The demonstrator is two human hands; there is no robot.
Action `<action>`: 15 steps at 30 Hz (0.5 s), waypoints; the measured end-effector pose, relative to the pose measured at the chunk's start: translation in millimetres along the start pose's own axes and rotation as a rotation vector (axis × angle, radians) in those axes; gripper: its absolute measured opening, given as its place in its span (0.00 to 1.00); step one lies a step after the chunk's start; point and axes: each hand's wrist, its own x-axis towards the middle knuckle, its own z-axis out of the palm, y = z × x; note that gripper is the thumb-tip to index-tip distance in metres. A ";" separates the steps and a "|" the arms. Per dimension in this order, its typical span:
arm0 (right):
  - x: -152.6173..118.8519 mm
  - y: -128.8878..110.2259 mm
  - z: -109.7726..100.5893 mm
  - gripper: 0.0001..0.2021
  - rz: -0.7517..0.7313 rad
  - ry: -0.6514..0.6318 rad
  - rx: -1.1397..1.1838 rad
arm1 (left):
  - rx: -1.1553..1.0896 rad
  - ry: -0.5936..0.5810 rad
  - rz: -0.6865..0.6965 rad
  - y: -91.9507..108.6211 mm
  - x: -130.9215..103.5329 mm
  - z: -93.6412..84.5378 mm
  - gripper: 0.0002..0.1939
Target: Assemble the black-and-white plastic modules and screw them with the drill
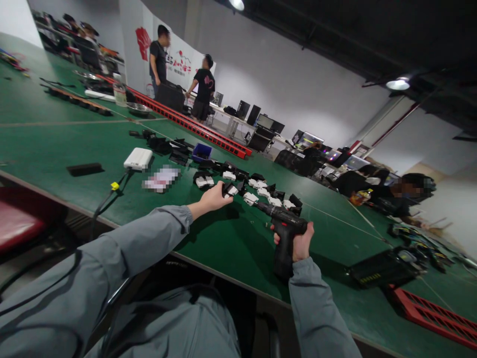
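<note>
At centre frame I'm pinching a small black-and-white part (229, 189) with my left hand (214, 198), on the green table (55, 144). Just right of centre, my right hand (300, 242) is gripping a black power drill (283, 231), its tip pointing toward that part.

An assembly workshop: a long green desk (55, 134) strewn with small black-and-white parts (257, 191), red rails (194, 127), a cordless drill (285, 233), and rows of computer monitors (266, 122) behind.
</note>
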 end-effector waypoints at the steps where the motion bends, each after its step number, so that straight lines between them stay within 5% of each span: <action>1: 0.6 0.0 -1.7 0.45 -0.033 0.018 -0.012 | 0.012 -0.018 0.004 0.2 0.0 0.1 0.36; 9: 0.3 1.4 -22.4 0.47 -0.755 0.212 -0.442 | 0.096 -0.068 0.019 -1.3 1.4 3.4 0.36; 15: 5.8 0.1 -28.3 0.40 -0.754 0.182 -0.667 | 0.104 -0.056 -0.003 -2.8 2.5 3.2 0.38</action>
